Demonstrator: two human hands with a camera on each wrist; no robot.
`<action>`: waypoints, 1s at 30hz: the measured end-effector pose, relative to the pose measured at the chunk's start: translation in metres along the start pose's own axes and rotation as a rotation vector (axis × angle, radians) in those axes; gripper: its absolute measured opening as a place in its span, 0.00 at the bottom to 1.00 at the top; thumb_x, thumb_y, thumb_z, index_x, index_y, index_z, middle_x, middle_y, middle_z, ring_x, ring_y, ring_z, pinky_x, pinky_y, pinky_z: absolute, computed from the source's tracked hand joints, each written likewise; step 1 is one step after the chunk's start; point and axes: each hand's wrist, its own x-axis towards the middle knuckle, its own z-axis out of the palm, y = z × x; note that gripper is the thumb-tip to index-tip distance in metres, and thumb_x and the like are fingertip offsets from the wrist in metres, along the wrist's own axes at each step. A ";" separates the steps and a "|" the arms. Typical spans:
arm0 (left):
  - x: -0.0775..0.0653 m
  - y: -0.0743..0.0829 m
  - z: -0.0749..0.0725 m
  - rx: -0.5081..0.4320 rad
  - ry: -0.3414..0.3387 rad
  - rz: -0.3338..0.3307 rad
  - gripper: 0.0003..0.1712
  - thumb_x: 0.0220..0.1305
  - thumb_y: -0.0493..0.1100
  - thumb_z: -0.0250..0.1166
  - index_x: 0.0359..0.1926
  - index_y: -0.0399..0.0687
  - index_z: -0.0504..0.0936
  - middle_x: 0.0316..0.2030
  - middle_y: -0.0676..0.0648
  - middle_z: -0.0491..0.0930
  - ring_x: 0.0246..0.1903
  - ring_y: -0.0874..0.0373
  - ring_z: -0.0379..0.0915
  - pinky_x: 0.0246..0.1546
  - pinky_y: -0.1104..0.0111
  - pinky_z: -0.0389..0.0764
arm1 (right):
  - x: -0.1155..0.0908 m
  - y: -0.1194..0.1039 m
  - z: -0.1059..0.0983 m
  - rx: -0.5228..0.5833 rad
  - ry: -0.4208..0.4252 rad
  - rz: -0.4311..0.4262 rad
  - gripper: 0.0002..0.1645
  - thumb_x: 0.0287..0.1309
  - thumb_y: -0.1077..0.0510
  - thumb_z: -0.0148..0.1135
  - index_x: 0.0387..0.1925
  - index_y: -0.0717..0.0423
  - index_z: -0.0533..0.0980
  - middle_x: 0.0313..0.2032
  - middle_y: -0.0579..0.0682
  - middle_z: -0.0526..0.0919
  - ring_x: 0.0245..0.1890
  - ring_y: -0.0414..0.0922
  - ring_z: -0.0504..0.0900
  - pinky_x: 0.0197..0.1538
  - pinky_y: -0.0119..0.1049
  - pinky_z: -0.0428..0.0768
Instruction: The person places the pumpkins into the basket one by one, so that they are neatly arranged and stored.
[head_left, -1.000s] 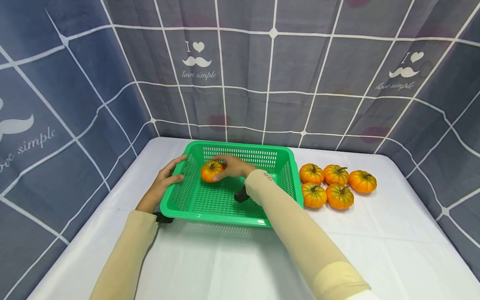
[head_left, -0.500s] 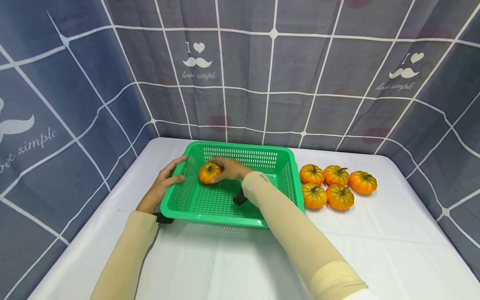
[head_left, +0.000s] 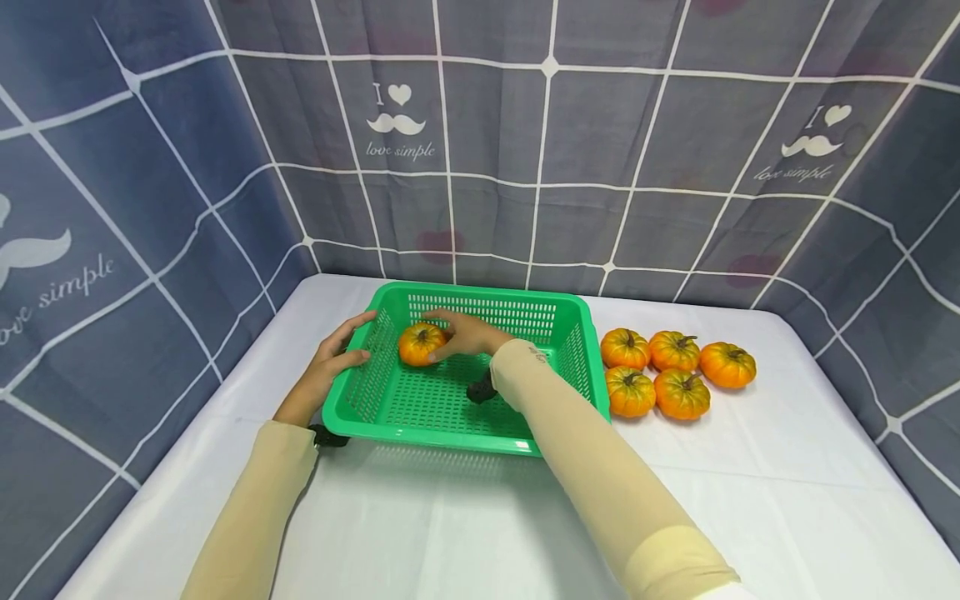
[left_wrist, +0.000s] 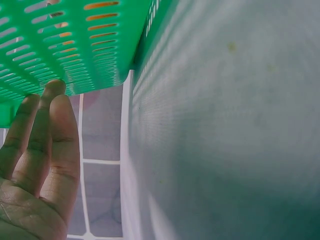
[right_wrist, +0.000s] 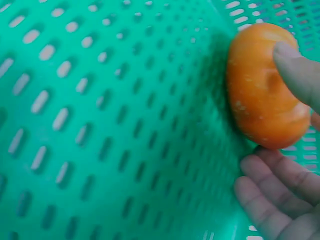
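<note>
A green plastic basket (head_left: 450, 436) with slotted walls stands on the white-covered table. Inside it, near the left wall, sits a small orange pumpkin (head_left: 420, 343). My right hand (head_left: 468, 335) is just to the right of this pumpkin, fingers loosely spread. In the right wrist view its thumb (right_wrist: 295, 70) lies over the pumpkin's side, while several nearly straight fingers (right_wrist: 270, 192) are below it. My left hand (head_left: 324, 367) rests against the basket's left side; the left wrist view shows straight fingertips (left_wrist: 56, 87) at the outer wall.
Several more small pumpkins (head_left: 681, 394) are grouped in two rows on the table, right beside the basket. A grey checked curtain (head_left: 495, 217) encloses the back and sides. The white tablecloth (head_left: 420, 525) spreads in front.
The pumpkin in the basket has shifted slightly left and now stays in place. My right hand followed it, then drew back a little to the right. My left hand has not moved.
</note>
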 end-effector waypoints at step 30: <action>0.002 -0.001 0.000 0.021 0.019 -0.002 0.40 0.75 0.37 0.57 0.84 0.39 0.59 0.86 0.40 0.47 0.85 0.35 0.31 0.77 0.29 0.42 | -0.037 -0.031 -0.041 -0.013 -0.009 -0.031 0.45 0.70 0.57 0.73 0.82 0.55 0.65 0.74 0.65 0.74 0.73 0.58 0.73 0.74 0.55 0.71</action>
